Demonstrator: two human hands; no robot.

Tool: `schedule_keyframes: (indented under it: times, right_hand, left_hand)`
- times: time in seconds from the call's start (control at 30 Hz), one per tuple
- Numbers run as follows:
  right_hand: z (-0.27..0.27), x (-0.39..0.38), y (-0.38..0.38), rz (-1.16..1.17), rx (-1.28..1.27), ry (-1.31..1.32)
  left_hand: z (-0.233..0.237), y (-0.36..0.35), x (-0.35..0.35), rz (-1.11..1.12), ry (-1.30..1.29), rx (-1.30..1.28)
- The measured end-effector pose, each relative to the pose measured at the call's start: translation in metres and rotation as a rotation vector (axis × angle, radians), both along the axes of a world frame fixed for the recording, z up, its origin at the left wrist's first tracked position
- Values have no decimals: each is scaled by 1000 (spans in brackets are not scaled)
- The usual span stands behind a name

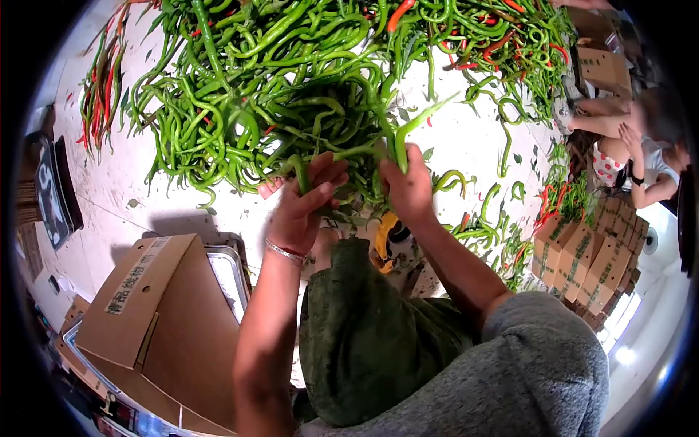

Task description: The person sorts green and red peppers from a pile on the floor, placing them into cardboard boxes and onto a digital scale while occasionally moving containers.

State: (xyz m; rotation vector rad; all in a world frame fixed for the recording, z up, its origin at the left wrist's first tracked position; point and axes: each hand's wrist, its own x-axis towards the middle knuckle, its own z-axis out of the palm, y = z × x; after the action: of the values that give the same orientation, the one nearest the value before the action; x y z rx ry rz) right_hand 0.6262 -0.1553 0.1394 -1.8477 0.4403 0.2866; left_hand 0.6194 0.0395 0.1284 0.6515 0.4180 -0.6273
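Long green chili peppers lie in a large heap (240, 124) on the pale floor, with a few red ones among them. My left hand (302, 207) is at the near edge of the heap, its fingers curled around a green chili pepper (300, 175). To its right, my right hand (409, 193) is closed on a light green chili pepper (402, 146) that points up and away from me. More peppers pass between and behind both hands, so where each held one ends is partly hidden.
An open cardboard box (138, 298) stands at my left, tilted toward me. Red chilies (105, 91) lie at the far left. On the right are loose green peppers (484, 218), stacked cartons (582, 262) and another person (626, 138) sitting by the heap.
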Motion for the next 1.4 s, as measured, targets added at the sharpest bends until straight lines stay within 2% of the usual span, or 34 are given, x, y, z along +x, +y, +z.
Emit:
schedule_keyframes:
  times: [0.03,0.13,0.17,0.27,0.3,0.37,0.47,0.5,0.53,0.57,0.6,0.63,0.67,0.7,0.73,0.8,0.83,0.87,0.9,0.93,0.97,1.03,1.07,1.1,1.13,1.17,1.23,1.27,1.33,1.4]
  right_hand:
    - [-7,-9,-9,-89,195,51]
    - [-2,-16,-28,-49,-8,129]
    - [0,-20,-23,-72,44,79]
    - [-4,-27,5,357,-521,-407]
    - [-3,-25,14,545,-528,-418]
    - [11,-29,32,929,-522,-407]
    - [13,8,30,1220,-296,-51]
    - [12,13,13,968,-65,-225]
    - [-4,35,-2,721,-71,-103]
    - [-20,57,-17,449,-45,-6]
    - [-43,82,-27,205,-301,-163]
    - [-89,107,-51,29,-495,-54]
    - [-101,128,-56,12,-610,87]
    - [-131,142,-64,113,-762,165]
    - [-150,152,-66,146,-591,339]
    - [-173,159,-73,106,-473,401]
    - [-165,155,-73,10,-299,473]
    - [-160,147,-77,19,-65,456]
    - [-133,132,-70,-14,71,442]
    - [-127,116,-82,107,207,464]
    - [-100,100,-85,237,240,505]
    - [-76,59,-104,388,420,516]
    - [-58,42,-111,476,387,549]
    - [-102,14,-157,433,570,671]
    - [-77,-6,-161,470,385,709]
    - [-42,-10,-161,834,-141,904]
    - [-93,-80,-245,1245,-72,887]
    - [-64,-78,-237,1414,-421,1289]
    - [-57,-64,-242,1518,-619,1330]
    - [-87,-26,-272,610,-18,658]
  left_hand:
    - [-4,-1,1,-16,3,0]
    - [-16,4,-2,-96,53,-37]
    - [-19,6,-2,-128,77,-55]
    - [-11,-3,-2,-237,38,-26]
    - [-30,-8,-15,-128,-69,-135]
    - [-10,-20,-14,69,-24,-48]
    - [-16,-8,-17,244,150,37]
    - [-19,0,-17,299,201,42]
    - [-22,6,-17,468,159,-49]
    - [-16,13,-13,499,88,-52]
    - [-5,21,-8,526,15,-56]
    - [0,27,-6,516,-66,-31]
    - [5,33,-4,508,-147,-3]
    - [11,40,-3,467,-174,43]
    - [12,44,-4,470,-177,12]
    - [16,51,-7,442,-209,-161]
    - [11,57,-13,465,-157,-208]
    - [6,64,-20,488,-107,-256]
    - [7,69,-24,492,-120,-295]
    - [8,72,-27,504,-136,-356]
    - [5,77,-33,530,-131,-365]
    - [-5,86,-44,549,-167,-339]
    - [-9,89,-48,566,-174,-318]
    - [-7,87,-48,577,-167,-321]
    - [-4,86,-48,586,-161,-324]
    - [-8,87,-52,601,-135,-315]
    - [-10,87,-56,589,-124,-346]
    - [-11,86,-57,590,-111,-329]
    - [-9,81,-53,542,-184,-349]
    - [-1,72,-50,548,-198,-327]
